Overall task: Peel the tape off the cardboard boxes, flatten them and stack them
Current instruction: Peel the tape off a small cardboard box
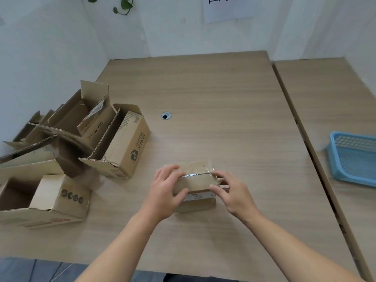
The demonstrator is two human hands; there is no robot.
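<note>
A small cardboard box (196,181) wrapped in shiny clear tape (191,175) rests on the wooden table (213,102), near its front middle. My left hand (165,192) clasps the box's left end, thumb along the front. Over at the right end my right hand (232,192) holds on, its fingertips at the top corner where the tape ends. To the left lie several opened cardboard boxes (67,143) in a loose heap, flaps up.
A blue plastic basket (354,159) sits on the adjoining table at the right. A round cable hole (166,115) is in the tabletop behind the box. White walls enclose the back and left; a plant sprig hangs at the top.
</note>
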